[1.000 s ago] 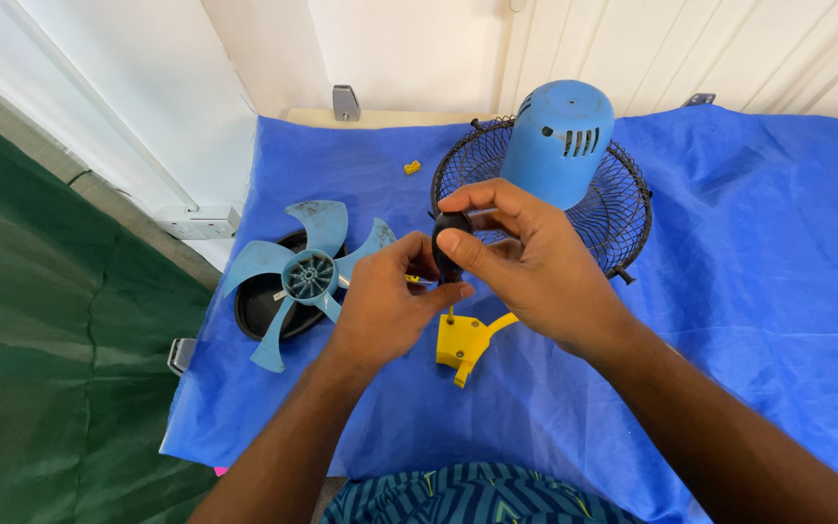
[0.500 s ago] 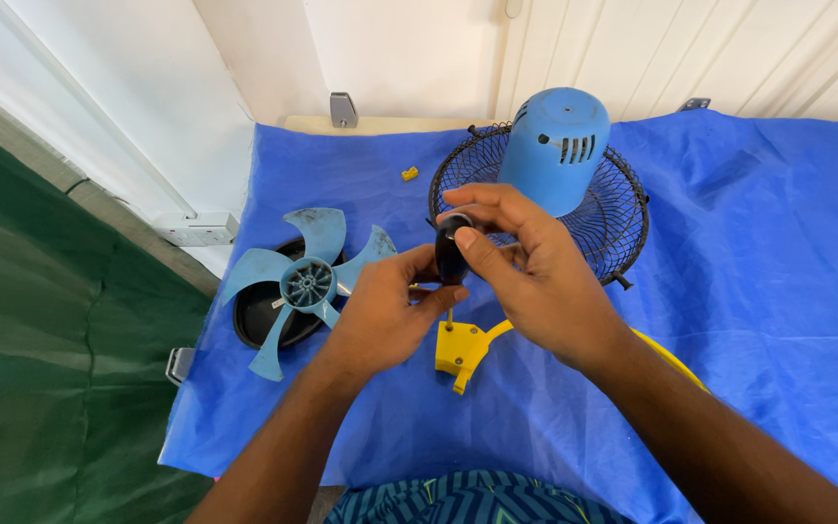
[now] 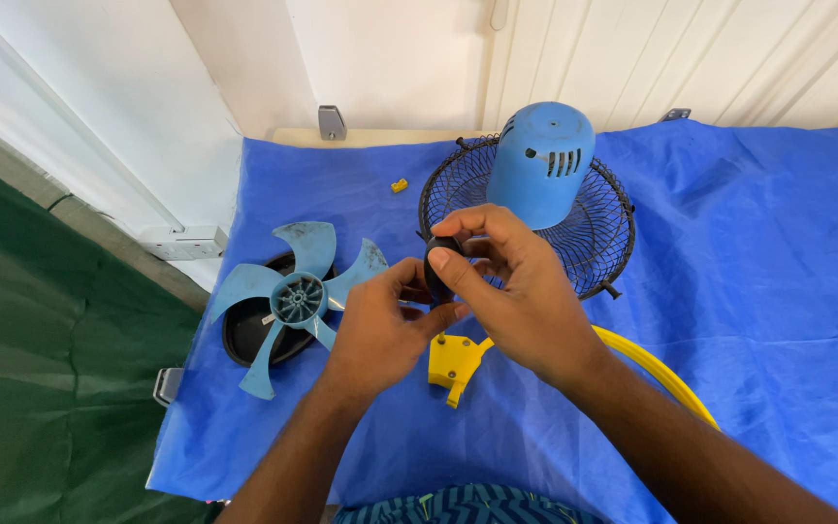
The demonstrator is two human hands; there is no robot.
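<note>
Two hands meet over the middle of the counter (image 3: pixel 729 252), which is draped in a blue sheet; the right hand (image 3: pixel 516 301) pinches a dark rounded screwdriver handle (image 3: pixel 438 264) between thumb and fingers, upright, its shaft hidden behind the hands; the left hand (image 3: pixel 380 325) is curled beside it, fingertips pressed together near the handle's lower end, on what I cannot tell; just below them lies a yellow plastic bracket (image 3: pixel 453 361) joined to a yellow curved band (image 3: pixel 661 374) running right and nearer; to the left, a blue fan blade (image 3: pixel 298 296) rests on a black round cover (image 3: pixel 254 330); farther off, a blue motor housing (image 3: pixel 540 165) stands on a black wire grille (image 3: pixel 594 238); a small yellow piece (image 3: pixel 399 184) lies far left of the grille.
</note>
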